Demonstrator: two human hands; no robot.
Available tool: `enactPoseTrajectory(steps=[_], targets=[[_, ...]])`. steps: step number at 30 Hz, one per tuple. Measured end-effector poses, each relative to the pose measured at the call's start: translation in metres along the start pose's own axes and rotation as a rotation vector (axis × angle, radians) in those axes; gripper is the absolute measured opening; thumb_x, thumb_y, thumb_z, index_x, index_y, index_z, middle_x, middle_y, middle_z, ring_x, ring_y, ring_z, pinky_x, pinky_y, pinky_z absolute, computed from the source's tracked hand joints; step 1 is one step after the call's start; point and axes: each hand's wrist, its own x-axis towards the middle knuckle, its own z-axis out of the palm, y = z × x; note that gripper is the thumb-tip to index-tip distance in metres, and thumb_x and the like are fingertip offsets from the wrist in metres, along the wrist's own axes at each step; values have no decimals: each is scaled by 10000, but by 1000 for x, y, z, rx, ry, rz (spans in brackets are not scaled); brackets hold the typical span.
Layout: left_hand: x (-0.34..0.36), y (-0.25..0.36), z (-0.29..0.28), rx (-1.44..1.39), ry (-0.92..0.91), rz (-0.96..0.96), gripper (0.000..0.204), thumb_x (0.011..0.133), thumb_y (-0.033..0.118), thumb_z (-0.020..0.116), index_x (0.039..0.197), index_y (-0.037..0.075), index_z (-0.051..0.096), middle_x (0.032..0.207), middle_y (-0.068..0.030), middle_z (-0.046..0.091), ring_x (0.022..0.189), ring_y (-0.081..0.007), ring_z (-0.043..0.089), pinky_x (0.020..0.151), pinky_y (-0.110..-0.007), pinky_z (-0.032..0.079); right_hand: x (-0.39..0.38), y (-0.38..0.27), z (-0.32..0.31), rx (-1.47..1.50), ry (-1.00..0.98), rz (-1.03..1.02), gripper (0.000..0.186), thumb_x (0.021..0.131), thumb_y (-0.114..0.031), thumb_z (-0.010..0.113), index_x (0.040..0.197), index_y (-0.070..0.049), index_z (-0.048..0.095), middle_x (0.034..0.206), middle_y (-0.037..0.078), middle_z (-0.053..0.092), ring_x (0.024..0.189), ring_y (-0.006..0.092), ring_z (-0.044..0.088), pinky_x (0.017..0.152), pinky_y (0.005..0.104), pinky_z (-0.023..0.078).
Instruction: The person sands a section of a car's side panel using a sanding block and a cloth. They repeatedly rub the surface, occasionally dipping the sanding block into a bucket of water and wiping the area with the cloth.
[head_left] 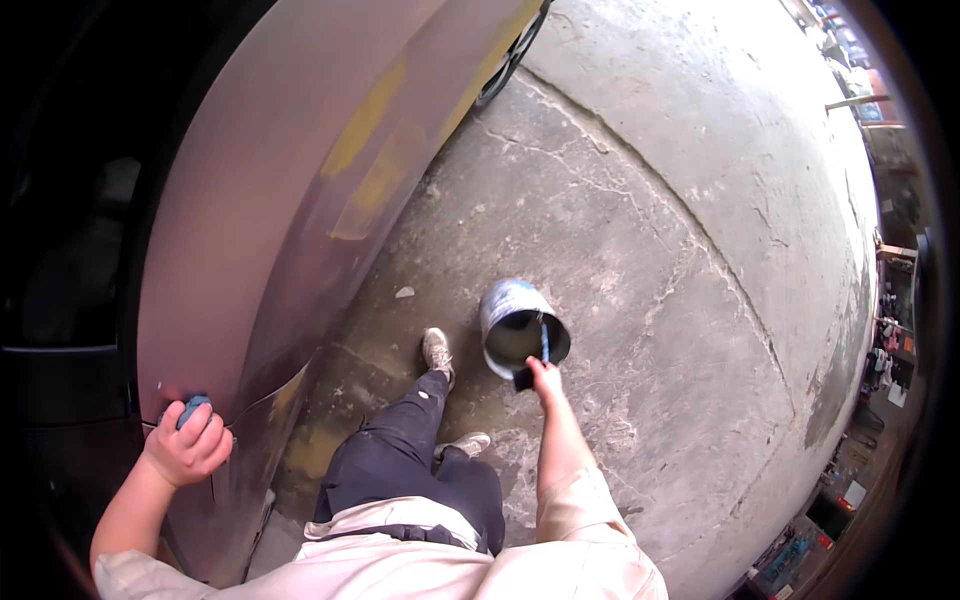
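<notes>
My left hand [190,447] is closed round a crumpled blue-grey cloth [192,410], pressed against the mauve car door [230,250] near a body crease. My right hand [545,380] is closed on a blue cord-like handle [545,340] that runs from a bucket [508,296]. A small black block [523,379] shows beside those fingers; whether they also grip it, I cannot tell. The bucket is blue-white outside and dark inside, with murky liquid in it. Its mouth tilts toward me. Whether its base touches the floor is unclear.
Yellowish patches [365,180] mark the car's side, and a wheel [510,60] shows at its far end. The concrete floor [640,300] is cracked, with a long groove and damp stains by my shoes [437,350]. Cluttered shelves [890,340] line the right edge.
</notes>
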Motion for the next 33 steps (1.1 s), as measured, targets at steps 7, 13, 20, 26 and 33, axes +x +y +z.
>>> enactPoseTrajectory(steps=[7, 13, 20, 26, 33], targets=[[-3, -1, -7, -64, -82, -22, 170, 732, 221, 702, 874, 133, 668, 1010, -62, 635, 1066, -284, 606, 847, -516, 474, 43, -81, 5, 45, 46, -13, 548, 906, -457, 755, 1178, 18, 720, 1049, 100, 733, 961, 193, 658, 886, 357, 510], [49, 16, -6, -216, -181, -220, 265, 639, 196, 729, 881, 112, 661, 1010, -81, 622, 1062, -319, 594, 871, -523, 467, 85, -104, -25, 91, 71, -111, 542, 907, -435, 764, 1185, 28, 723, 1076, 119, 744, 972, 207, 674, 893, 356, 517], [158, 62, 28, -438, -182, -468, 314, 611, 176, 793, 882, 103, 654, 1005, -81, 612, 1066, -333, 593, 863, -472, 478, 136, -65, -96, 169, 220, -40, 476, 944, -454, 734, 1032, 13, 764, 942, 72, 744, 885, 167, 647, 845, 337, 506], [321, 132, 137, -680, -210, -501, 283, 696, 217, 825, 912, 118, 673, 1017, -66, 631, 1081, -305, 601, 867, -442, 509, 164, 14, -135, 317, 289, -38, 478, 989, -468, 682, 1053, 5, 716, 945, 69, 709, 864, 164, 670, 714, 341, 574], [507, 256, 355, -806, -201, -258, 330, 746, 317, 793, 980, 116, 675, 1028, -78, 642, 1076, -306, 615, 841, -434, 567, 115, 49, -140, 626, 235, -101, 362, 1063, -338, 596, 1091, 12, 685, 1054, 105, 710, 939, 195, 701, 774, 358, 622]])
